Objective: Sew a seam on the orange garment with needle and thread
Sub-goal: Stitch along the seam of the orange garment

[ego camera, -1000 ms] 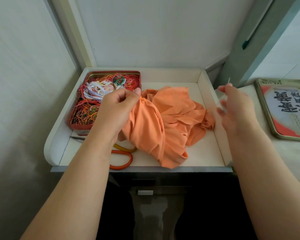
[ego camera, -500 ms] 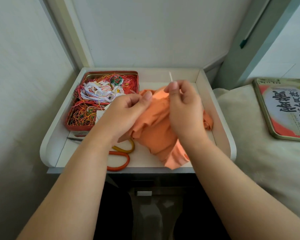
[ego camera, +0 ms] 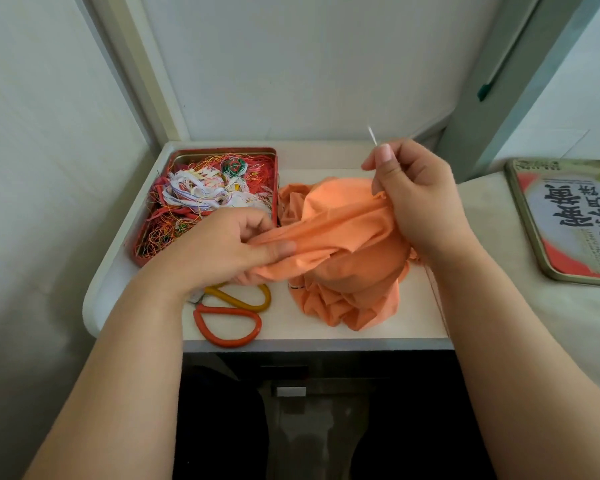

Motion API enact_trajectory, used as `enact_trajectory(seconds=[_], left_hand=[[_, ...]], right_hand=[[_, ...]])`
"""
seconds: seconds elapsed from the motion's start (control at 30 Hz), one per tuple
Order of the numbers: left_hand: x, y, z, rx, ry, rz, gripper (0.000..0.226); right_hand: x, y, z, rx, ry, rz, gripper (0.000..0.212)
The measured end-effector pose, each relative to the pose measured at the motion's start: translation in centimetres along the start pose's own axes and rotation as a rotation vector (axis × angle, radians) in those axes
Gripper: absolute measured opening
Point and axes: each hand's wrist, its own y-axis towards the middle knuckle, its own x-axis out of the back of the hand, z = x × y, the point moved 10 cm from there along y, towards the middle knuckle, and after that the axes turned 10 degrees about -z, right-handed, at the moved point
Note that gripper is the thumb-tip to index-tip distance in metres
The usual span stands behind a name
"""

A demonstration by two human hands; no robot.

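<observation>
While the orange garment (ego camera: 340, 251) is bunched on the white tray (ego camera: 312, 157) like this, the obvious risk is poking the needle (ego camera: 372, 135) through more than one layer. The cloth is folded over itself at the centre and nobody can see what's underneath. Second worry: the thread can't really be made out here, so if it's slack or looped around a fold, it'll probably snag or knot on the next pull. Finger pricks are possible too, since the left thumb sits right on the stretched edge.

Hands: the left hand (ego camera: 222, 251) sits at about 9 o'clock of the garment, thumb and fingers pinching a fold and pulling it taut. The right hand (ego camera: 416, 199) is up at 2 o'clock, fingers curled around the other end of that fold, with the needle pinched at thumb and forefinger and pointing up toward 12. The two are well apart, cloth stretched between them.

Thread tin (ego camera: 215, 202) sits at 10 o'clock, scissors (ego camera: 232, 313) at 7, and a tin lid (ego camera: 568, 220) off at 3.
</observation>
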Motion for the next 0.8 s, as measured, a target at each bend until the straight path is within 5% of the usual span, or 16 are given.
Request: enact_trajectory(seconds=[0.1,0.2,0.4,0.63,0.8], left_hand=[[2.0,0.8,1.7,0.030,0.412,-0.189,0.035],[0.5,0.6,1.4,-0.009,0.471,-0.088,0.027],[-2.6,0.1,-1.6,-0.143,0.093,0.073,0.065],[-2.5,-0.6,-4.0,-0.223,-0.134,0.032,0.029],[-2.8,-0.5,-3.2,-0.172,-0.154,0.056,0.006]], right_hand=[[-1.7,-0.9,-0.8,-0.040,-0.102,0.154,0.027],[-2.6,-1.6,-0.4,-0.037,-0.070,0.164,0.022],[-1.9,-1.9,0.9,-0.003,0.055,0.034,0.016],[-1.2,-2.2,1.4,0.022,0.043,-0.038,0.013],[-2.4,-2.7,1.2,0.010,-0.036,0.070,0.018]])
